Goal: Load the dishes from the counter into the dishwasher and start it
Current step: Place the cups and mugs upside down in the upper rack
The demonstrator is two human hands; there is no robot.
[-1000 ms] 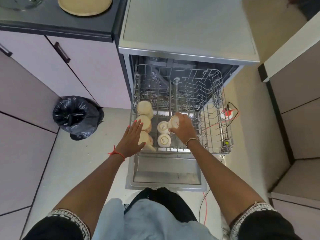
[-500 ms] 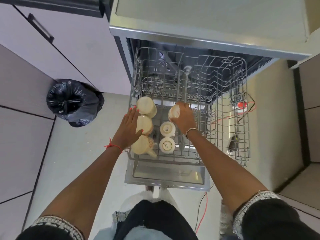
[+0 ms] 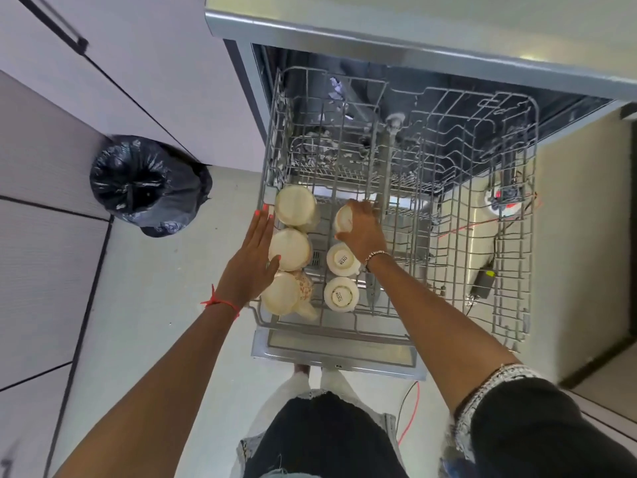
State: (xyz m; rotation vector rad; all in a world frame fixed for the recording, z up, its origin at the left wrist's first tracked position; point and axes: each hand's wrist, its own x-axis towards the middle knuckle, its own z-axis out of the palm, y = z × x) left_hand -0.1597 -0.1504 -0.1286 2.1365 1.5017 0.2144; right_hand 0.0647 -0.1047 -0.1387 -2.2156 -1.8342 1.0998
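The dishwasher's upper wire rack (image 3: 510, 208) is pulled out over the open door (image 3: 337, 353). Three cream mugs lie upside down in its left column: far (image 3: 295, 205), middle (image 3: 289, 249), near (image 3: 282, 294). Two small white cups (image 3: 341, 259) (image 3: 340, 294) stand inverted beside them. My right hand (image 3: 365, 229) grips a third small cream cup (image 3: 343, 219) at the far end of that column. My left hand (image 3: 251, 267) lies flat with straight fingers against the left sides of the mugs.
A black bin bag (image 3: 144, 182) sits on the floor left of the dishwasher, against white cabinets (image 3: 138, 63). A red cable and a power strip (image 3: 503, 205) lie on the floor to the right, seen through the rack. The rack's right half holds no dishes.
My head has tilted further down and closer, so the counter has left the view. My right hand has carried the small cup slightly further into the rack. My left hand stays against the mugs.
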